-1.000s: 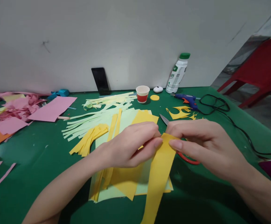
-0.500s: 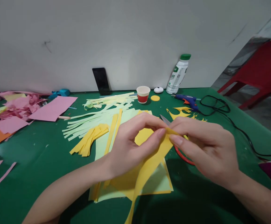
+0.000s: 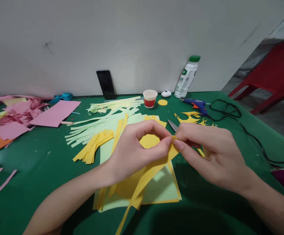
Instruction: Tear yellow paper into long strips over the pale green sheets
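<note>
Both hands meet over the middle of the table, pinching the top end of a long yellow paper strip [image 3: 154, 172]. My left hand [image 3: 139, 150] has thumb and forefinger pressed together on it. My right hand [image 3: 210, 153] grips the same end, fingertips almost touching the left ones. The strip hangs down to the lower left and narrows to a thin tail. Beneath lie pale green paper sheets [image 3: 162, 187] with yellow paper among them. A scissors blade [image 3: 172, 125] shows just beyond the right hand, which hides the rest of the scissors.
Cut yellow strips [image 3: 94, 147] and fringed green paper [image 3: 83, 130] lie to the left, pink paper scraps [image 3: 31, 111] farther off. At the back stand a phone [image 3: 106, 85], a paper cup [image 3: 150, 99] and a bottle [image 3: 187, 78]. A glue gun [image 3: 197, 105] trails its cord at right.
My right hand has shifted slightly left, its fingertips closer to my left ones. The strip's tail has swung left, and the red scissors handle is now hidden.
</note>
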`<state>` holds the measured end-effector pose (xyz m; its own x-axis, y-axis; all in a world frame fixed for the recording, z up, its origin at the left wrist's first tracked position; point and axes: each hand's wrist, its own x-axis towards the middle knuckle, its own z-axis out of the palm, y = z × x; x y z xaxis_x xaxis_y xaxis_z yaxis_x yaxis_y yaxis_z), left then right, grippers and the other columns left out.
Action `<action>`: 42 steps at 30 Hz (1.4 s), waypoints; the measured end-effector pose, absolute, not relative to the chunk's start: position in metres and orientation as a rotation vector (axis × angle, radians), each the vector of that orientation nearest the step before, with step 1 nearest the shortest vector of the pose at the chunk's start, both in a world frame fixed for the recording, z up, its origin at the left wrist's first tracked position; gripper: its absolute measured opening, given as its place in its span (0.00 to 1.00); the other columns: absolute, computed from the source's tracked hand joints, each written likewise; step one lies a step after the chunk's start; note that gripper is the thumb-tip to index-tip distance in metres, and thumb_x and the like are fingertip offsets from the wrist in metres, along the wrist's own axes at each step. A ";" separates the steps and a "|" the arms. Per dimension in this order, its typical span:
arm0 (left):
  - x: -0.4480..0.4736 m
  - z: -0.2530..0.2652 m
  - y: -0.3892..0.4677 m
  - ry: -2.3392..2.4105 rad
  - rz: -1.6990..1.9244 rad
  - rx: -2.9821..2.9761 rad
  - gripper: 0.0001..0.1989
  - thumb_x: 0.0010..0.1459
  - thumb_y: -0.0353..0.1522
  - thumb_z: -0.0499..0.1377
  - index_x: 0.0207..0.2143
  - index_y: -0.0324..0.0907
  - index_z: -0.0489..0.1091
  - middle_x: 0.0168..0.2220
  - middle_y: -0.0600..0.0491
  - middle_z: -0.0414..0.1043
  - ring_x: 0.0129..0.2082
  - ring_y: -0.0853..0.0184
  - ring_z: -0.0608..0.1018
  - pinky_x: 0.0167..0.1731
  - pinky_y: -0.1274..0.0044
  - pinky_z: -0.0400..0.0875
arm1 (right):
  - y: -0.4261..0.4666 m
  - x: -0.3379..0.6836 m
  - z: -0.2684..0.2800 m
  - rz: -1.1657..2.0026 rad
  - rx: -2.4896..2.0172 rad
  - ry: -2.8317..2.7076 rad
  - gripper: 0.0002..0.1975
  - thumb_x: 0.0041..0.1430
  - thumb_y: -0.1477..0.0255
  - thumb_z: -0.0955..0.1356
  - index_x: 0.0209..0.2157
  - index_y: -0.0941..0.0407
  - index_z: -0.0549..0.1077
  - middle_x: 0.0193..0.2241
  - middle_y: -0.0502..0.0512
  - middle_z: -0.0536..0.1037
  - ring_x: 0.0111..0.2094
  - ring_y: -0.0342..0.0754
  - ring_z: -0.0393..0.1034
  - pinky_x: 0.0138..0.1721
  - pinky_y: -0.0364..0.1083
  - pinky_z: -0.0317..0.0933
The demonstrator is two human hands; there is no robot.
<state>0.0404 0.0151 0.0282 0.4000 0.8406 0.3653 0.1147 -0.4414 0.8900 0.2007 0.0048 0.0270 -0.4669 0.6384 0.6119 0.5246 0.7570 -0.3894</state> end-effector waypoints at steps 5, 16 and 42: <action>0.040 0.029 0.017 0.842 1.018 1.654 0.05 0.51 0.25 0.56 0.23 0.38 0.66 0.22 0.59 0.66 0.23 0.78 0.68 0.26 0.86 0.65 | 0.007 0.201 0.028 0.319 -0.913 -2.078 0.11 0.53 0.81 0.59 0.19 0.56 0.58 0.16 0.46 0.58 0.18 0.38 0.51 0.19 0.40 0.47; 0.041 0.022 0.029 0.829 0.853 1.602 0.05 0.52 0.26 0.54 0.25 0.38 0.67 0.26 0.57 0.69 0.29 0.76 0.71 0.32 0.86 0.67 | 0.017 0.227 0.029 0.644 -1.035 -1.740 0.14 0.54 0.74 0.62 0.17 0.56 0.58 0.16 0.47 0.53 0.20 0.41 0.49 0.21 0.43 0.43; 0.036 0.029 0.026 0.922 0.581 1.620 0.14 0.51 0.39 0.58 0.23 0.38 0.71 0.20 0.53 0.72 0.22 0.71 0.71 0.21 0.80 0.61 | 0.021 0.216 0.028 0.849 -0.997 -2.090 0.15 0.58 0.70 0.59 0.18 0.56 0.55 0.17 0.45 0.53 0.18 0.38 0.47 0.17 0.40 0.43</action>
<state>0.0359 0.0264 0.0293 0.5725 0.8138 -0.0994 0.2612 -0.0661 0.9630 0.2159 0.0212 0.0279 -0.4897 0.8249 0.2823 0.3946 0.4984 -0.7719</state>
